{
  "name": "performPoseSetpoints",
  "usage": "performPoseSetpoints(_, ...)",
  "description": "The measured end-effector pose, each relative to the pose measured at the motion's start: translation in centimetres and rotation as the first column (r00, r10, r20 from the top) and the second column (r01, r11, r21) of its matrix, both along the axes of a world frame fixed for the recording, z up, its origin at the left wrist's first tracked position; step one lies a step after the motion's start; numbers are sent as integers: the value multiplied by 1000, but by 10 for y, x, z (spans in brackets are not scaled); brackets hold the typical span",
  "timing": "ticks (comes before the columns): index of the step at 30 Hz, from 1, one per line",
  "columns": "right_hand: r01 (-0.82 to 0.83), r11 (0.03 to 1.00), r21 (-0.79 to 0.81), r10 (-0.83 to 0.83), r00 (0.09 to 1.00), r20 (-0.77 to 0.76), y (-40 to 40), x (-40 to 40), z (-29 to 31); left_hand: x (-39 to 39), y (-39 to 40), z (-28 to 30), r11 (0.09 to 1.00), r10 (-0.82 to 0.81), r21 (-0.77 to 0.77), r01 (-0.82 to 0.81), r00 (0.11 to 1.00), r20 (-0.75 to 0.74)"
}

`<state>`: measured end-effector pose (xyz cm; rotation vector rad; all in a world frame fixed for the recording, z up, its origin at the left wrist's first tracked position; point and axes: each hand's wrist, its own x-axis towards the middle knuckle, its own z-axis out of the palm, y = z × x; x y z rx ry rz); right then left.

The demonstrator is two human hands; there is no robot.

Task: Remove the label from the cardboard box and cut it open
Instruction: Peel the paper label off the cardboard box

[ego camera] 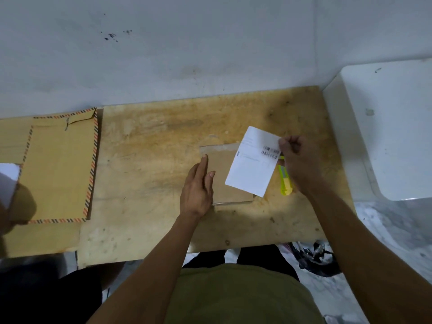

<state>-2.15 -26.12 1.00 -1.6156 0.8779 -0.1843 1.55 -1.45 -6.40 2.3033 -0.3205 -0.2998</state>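
Our right hand (297, 160) is closed in a pinch on the right edge of the white shipping label (253, 162), beside its barcode. The label is lifted and tilted, overlapping the right part of the cardboard box (224, 178); we cannot tell whether its lower edge still adheres. Our left hand (198, 188) lies open and flat, fingers extended, pressing on the left side of the box and gripping nothing. The box is flat and brown, with clear tape along its far edge, and rests near the middle of the wooden bench (152, 141). A yellow-green utility knife (285, 181) lies on the bench just to the right of the box, partly hidden under our right hand. Well apart to the left lies a brown envelope with striped borders (58, 171). A white surface (388, 127) stands at the right of the bench.
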Motion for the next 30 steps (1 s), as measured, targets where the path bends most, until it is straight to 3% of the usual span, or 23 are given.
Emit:
performPoseSetpoints(14, 30, 993, -115, -32, 999, -10, 19, 1, 19, 3, 3, 10, 1000, 5, 29, -3, 998, -68)
performPoseSetpoints(19, 18, 988, -155, -14, 1000, 27, 25, 13, 34, 8, -8, 61, 981, 50, -187, -60, 997, -59)
performPoseSetpoints(23, -11, 992, -122, 18, 998, 56, 26, 22, 45, 12, -31, 102, 945, -64, -326, 11, 986, -153)
performPoseSetpoints(30, -88, 994, -71, 97, 986, 132, -9, 3, 76, 5, -68, 123, 883, -59, -468, -35, 981, -183)
